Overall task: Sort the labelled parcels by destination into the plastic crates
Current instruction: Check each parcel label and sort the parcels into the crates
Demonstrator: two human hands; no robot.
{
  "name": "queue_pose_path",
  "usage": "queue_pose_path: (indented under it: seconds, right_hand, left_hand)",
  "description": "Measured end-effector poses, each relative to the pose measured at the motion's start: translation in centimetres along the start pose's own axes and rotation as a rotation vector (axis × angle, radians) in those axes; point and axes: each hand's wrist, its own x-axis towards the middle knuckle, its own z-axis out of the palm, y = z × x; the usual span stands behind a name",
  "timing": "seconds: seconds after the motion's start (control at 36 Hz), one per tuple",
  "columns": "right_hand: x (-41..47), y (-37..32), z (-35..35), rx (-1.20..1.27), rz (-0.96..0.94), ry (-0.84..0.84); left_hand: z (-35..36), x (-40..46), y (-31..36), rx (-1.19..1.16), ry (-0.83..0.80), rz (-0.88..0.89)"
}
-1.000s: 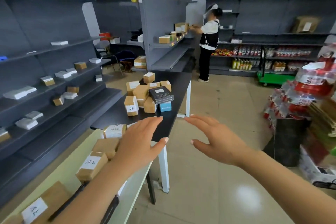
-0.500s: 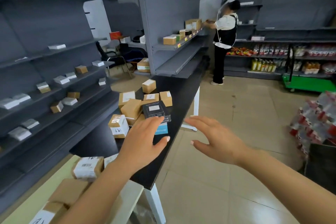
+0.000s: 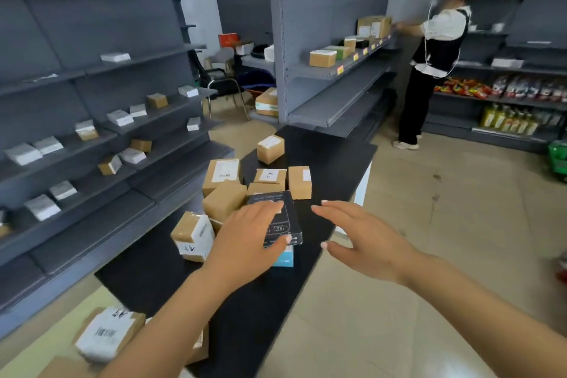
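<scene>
Several labelled cardboard parcels (image 3: 225, 174) are heaped on a black table (image 3: 325, 159). On top of the heap lies a flat black box (image 3: 290, 221), above a small blue box (image 3: 285, 259). My left hand (image 3: 248, 239) hovers spread over the black box's left half, fingers straight; whether it touches the box I cannot tell. To the right of the box, my right hand (image 3: 365, 239) is held out open above the table's right edge, holding nothing. Another labelled parcel (image 3: 107, 333) lies near me on a pale green table (image 3: 58, 334). No plastic crate is in view.
Grey shelving (image 3: 92, 107) with small parcels lines the left. A second grey shelf unit (image 3: 334, 70) stands behind the table. A person (image 3: 435, 55) stands at its far end, reaching onto a shelf. Tiled floor (image 3: 445, 239) stretches to the right, with stocked shelves beyond.
The view has closed in on the black table. Both outstretched hands now reach the parcel heap, the left one over the black box. The drinks stack on the right has left the view.
</scene>
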Motion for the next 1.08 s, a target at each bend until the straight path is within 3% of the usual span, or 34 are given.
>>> queue_pose_path:
  seconds: [0.36, 0.75, 1.08]
  right_hand:
    - [13.5, 8.5, -0.9, 0.012, -0.102, -0.069]
    - [28.8, 15.4, 1.0, 0.104, -0.468, -0.264]
    - [37.2, 15.1, 4.3, 0.143, -0.564, -0.425]
  left_hand:
    - [2.2, 12.6, -2.9, 0.057, -0.018, -0.076]
    - [7.3, 18.9, -5.0, 0.125, 0.011, -0.477]
    - [7.2, 18.4, -9.2, 0.115, 0.013, -0.776]
